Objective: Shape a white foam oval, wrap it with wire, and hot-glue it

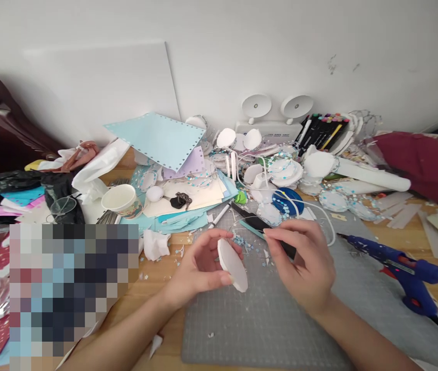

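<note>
My left hand [207, 263] grips a white scalloped disc [234, 267], thumb on its near face and fingers behind it. The disc is tilted nearly on edge above the grey cutting mat [219, 330]. To the right, my right hand [304, 263] is closed in a pinch, its thumb and index fingertip together. A thin, pale strand seems to run from that pinch toward the disc, too fine to make out well. Beyond the hands lie a black-handled tool [255, 221] and small blue star-shaped bits [242, 241].
A blue glue gun [408, 273] lies at the right. Behind are decorated white discs [284, 170], a double-headed lamp [269, 129], markers [323, 134] and light blue paper [157, 139]. A paper cup [121, 201] and crumpled tissue [156, 245] stand left.
</note>
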A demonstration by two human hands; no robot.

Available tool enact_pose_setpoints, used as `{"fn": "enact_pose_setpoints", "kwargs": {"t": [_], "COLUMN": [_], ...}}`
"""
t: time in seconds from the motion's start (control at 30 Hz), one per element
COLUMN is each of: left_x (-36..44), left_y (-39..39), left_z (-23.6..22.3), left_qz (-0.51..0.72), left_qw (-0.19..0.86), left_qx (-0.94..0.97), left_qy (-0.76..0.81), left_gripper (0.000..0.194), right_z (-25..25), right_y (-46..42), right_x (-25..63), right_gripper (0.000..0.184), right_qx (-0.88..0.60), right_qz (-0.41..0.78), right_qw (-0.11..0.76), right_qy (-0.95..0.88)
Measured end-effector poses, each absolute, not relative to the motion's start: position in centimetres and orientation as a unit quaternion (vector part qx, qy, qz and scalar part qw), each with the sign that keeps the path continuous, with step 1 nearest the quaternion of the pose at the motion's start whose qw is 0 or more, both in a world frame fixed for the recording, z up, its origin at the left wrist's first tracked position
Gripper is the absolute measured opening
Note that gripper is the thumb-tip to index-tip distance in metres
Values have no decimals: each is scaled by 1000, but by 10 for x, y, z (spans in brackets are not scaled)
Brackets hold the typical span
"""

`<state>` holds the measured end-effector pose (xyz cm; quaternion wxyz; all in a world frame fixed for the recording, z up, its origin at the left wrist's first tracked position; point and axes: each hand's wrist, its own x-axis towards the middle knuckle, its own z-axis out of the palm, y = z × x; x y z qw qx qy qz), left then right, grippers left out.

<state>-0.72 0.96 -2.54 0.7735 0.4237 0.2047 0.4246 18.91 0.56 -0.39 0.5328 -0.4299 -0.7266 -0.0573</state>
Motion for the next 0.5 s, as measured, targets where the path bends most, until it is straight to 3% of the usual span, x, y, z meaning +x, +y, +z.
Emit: {"fn": "enact_pose_setpoints", "kwargs": {"t": [0.27, 0.5], "left_x": [-9, -11], "left_y": [6, 3], "left_z": [-21, -20], "left_qz": [433, 420], "left_qw": [771, 776], "left_qx": [439, 443], "left_qy": [161, 161], "left_gripper": [70, 64], "right_z": [5, 13], "right_y": [1, -33], "right_x": [193, 201], "right_gripper": [31, 42], "right_qx": [-472, -508], "right_qz": [-70, -85], "right_qw": [477, 449], "right_qy": [-738, -730]}}
